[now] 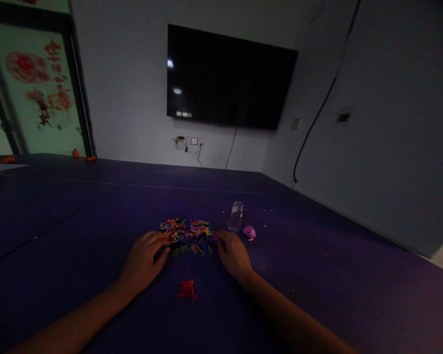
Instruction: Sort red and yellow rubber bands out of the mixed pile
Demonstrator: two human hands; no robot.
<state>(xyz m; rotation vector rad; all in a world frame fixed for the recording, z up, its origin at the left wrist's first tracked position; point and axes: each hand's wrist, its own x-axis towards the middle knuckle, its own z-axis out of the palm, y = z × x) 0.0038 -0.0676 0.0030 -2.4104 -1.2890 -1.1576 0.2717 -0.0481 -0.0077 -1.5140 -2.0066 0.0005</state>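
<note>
A loose pile of many-coloured paper clips (188, 233) lies on the dark purple surface. My left hand (146, 255) rests at the pile's left edge, fingers stretched out and thumb apart, fingertips touching the clips. At the right edge, my right hand (234, 253) has its fingertips against the clips, its thumb apart from the fingers. Nearer to me, between my forearms, sits a small separate heap of red paper clips (187, 289). Just beyond my right hand stands a clear bottle (236, 217), slightly tilted in view, and a pink cap (249, 232) lies beside it.
The broad purple surface (96, 211) reaches back to a wall with a large black television (229, 78). A dark cable (313, 123) hangs on the right wall. Small orange things (90, 158) lie at the far left near a glass door (37, 88). Tiny white bits dot the surface.
</note>
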